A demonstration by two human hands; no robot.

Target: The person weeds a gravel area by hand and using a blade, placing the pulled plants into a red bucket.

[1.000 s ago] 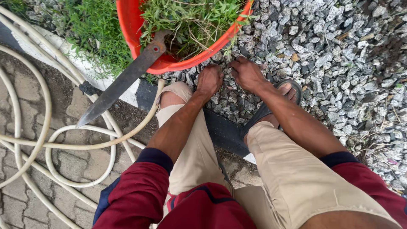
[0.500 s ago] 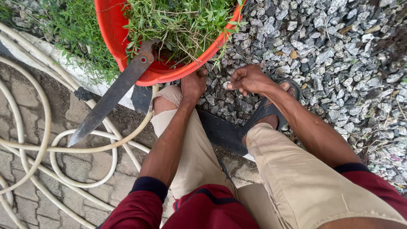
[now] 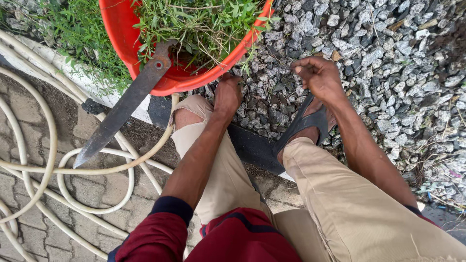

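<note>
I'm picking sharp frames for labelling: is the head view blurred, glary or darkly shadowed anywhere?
Head view: soft, even daylight, no glare, shadows faint; the grey gravel, round orange plastic tub and long dark metal blade are crisp; the left hand and right hand show little blur; only the red sleeves at the bottom edge look slightly soft.

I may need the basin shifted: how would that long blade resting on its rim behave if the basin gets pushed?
The long blade leans with only its upper end on the orange basin, point out over the paving, so it would probably slide off. It looks like stiff, flat metal, likely heavy for its width. The left hand is down on the gravel beside the basin, close to where it could fall.
</note>
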